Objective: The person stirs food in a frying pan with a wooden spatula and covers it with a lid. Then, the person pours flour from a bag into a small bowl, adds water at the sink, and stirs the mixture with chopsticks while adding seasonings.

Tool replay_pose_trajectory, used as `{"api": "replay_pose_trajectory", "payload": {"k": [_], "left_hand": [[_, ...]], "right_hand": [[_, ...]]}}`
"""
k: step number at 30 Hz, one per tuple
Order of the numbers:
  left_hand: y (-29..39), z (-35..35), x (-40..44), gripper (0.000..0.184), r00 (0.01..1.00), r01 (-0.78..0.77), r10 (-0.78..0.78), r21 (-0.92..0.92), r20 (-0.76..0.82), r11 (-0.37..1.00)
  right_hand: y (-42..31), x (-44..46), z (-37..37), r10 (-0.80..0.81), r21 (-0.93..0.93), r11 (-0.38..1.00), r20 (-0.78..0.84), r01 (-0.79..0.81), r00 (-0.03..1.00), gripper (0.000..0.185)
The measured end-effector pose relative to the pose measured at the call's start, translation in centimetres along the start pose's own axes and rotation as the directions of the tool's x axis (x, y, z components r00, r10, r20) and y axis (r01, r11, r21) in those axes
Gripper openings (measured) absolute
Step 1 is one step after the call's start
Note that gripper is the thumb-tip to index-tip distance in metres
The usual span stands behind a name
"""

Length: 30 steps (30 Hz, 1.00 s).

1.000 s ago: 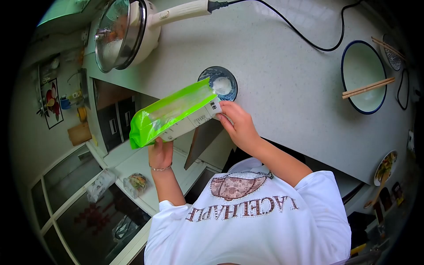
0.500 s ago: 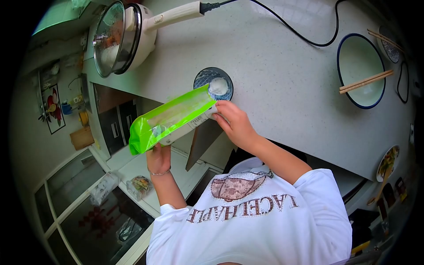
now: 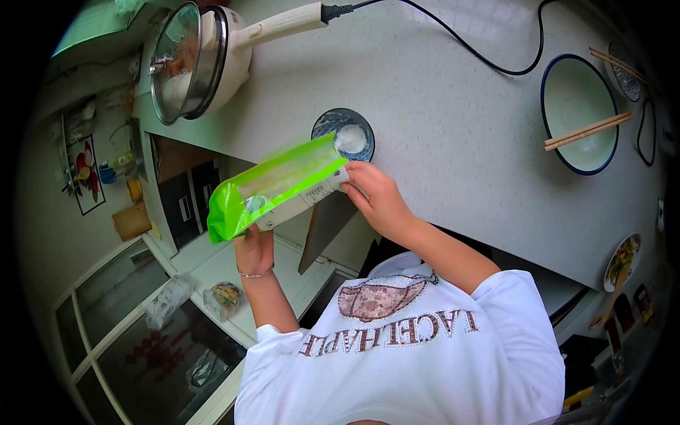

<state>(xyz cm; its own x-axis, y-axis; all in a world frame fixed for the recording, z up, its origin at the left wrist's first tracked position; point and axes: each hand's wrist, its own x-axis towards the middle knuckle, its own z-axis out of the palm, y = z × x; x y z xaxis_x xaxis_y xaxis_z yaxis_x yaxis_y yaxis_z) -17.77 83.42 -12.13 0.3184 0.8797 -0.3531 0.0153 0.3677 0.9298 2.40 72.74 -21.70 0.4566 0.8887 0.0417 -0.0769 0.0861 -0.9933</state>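
Observation:
A bright green bag with a clear window [image 3: 294,170] slants over the near edge of the counter. White powder shows inside it, and its mouth rests at the rim of a small dark blue bowl [image 3: 324,127]. In that bowl lies a heap of white powder [image 3: 350,139]. My right hand [image 3: 377,195] pinches the bag's lower edge near the mouth. Under the bag's closed end, my left hand [image 3: 255,244] supports it from below, its fingers partly hidden behind the bag.
A lidded electric pot [image 3: 230,78] stands at the back left, its black cord [image 3: 489,67] running across the counter [image 3: 439,127]. To the right is a large white bowl [image 3: 577,92] with chopsticks [image 3: 588,132] across it. A plate of food [image 3: 623,262] sits far right.
The bag's closed end and my left hand have risen slightly. My right hand stays nearly in place at the mouth.

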Motion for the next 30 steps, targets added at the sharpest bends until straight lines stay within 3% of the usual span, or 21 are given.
{"api": "replay_pose_trajectory", "payload": {"k": [2, 9, 15, 18, 20, 21, 23, 24, 25, 26, 27, 29, 30], "left_hand": [[-0.1, -0.1, 0.1, 0.072, 0.998, 0.0, 0.0, 0.0, 0.071, 1.0], [-0.3, -0.2, 0.2, 0.075, 0.998, 0.018, -0.02, 0.036, 0.051, 0.999], [-3.5, -2.1, 0.7, 0.082, 0.995, 0.02, -0.001, -0.182, 0.099, 0.983], [-5.5, -1.9, 0.3, 0.086, 0.994, 0.047, -0.012, -0.341, 0.105, 0.939], [-6.9, -1.4, 0.2, 0.085, 0.981, -0.032, 0.115, -0.456, 0.154, 0.889], [-7.9, -1.4, 0.0, 0.085, 0.982, -0.047, 0.127, -0.464, 0.143, 0.885], [-9.9, -1.1, -0.1, 0.072, 0.955, -0.033, 0.247, -0.768, 0.165, 0.639], [-10.5, -0.2, -0.5, 0.066, 0.949, 0.16, 0.249, -0.975, 0.194, 0.153], [-11.1, 0.6, -0.8, 0.061, 0.942, 0.309, 0.252, -0.872, 0.224, -0.379], [-12.0, 0.8, -0.7, 0.057, 0.959, 0.058, 0.257, -0.971, 0.119, 0.233], [-12.3, 1.5, -0.9, 0.056, 0.956, -0.07, 0.287, -0.9, 0.063, 0.429], [-13.1, 2.7, -1.1, 0.055, 0.938, -0.305, 0.342, -0.59, -0.052, 0.747], [-14.5, 2.1, -1.0, 0.067, 0.971, -0.195, 0.227, -0.792, -0.073, 0.578]], "right_hand": [[-0.5, 0.1, -0.2, -0.046, -0.008, 0.999, -0.038, 0.046, 0.998, 0.014], [0.1, 0.2, -0.3, -0.014, -0.02, 1.0, -0.007, 0.014, 1.0, 0.015], [-1.9, 0.4, -0.2, -0.098, -0.074, 0.992, 0.02, 0.099, 0.995, 0.014], [-3.5, 0.6, -0.1, -0.151, -0.209, 0.964, 0.075, 0.164, 0.986, 0.017], [-5.2, 0.9, -0.1, -0.32, -0.372, 0.858, 0.152, 0.354, 0.935, 0.026], [-6.4, 0.9, 0.1, -0.328, -0.369, 0.854, 0.167, 0.368, 0.93, 0.026], [-8.7, 0.8, 1.0, -0.456, -0.405, 0.742, 0.28, 0.534, 0.845, 0.032], [-9.3, 0.5, 1.8, -0.468, -0.438, 0.691, 0.335, 0.575, 0.818, 0.035], [-9.8, 0.4, 2.4, -0.481, -0.429, 0.679, 0.352, 0.595, 0.803, 0.035], [-10.3, 0.4, 3.0, -0.506, -0.44, 0.651, 0.354, 0.618, 0.786, 0.036], [-10.7, 0.4, 3.5, -0.532, -0.453, 0.62, 0.358, 0.641, 0.767, 0.036], [-11.1, 0.4, 4.2, -0.527, -0.463, 0.597, 0.39, 0.655, 0.755, 0.038], [-11.2, 0.3, 4.5, -0.508, -0.481, 0.587, 0.407, 0.651, 0.759, 0.039]]}}
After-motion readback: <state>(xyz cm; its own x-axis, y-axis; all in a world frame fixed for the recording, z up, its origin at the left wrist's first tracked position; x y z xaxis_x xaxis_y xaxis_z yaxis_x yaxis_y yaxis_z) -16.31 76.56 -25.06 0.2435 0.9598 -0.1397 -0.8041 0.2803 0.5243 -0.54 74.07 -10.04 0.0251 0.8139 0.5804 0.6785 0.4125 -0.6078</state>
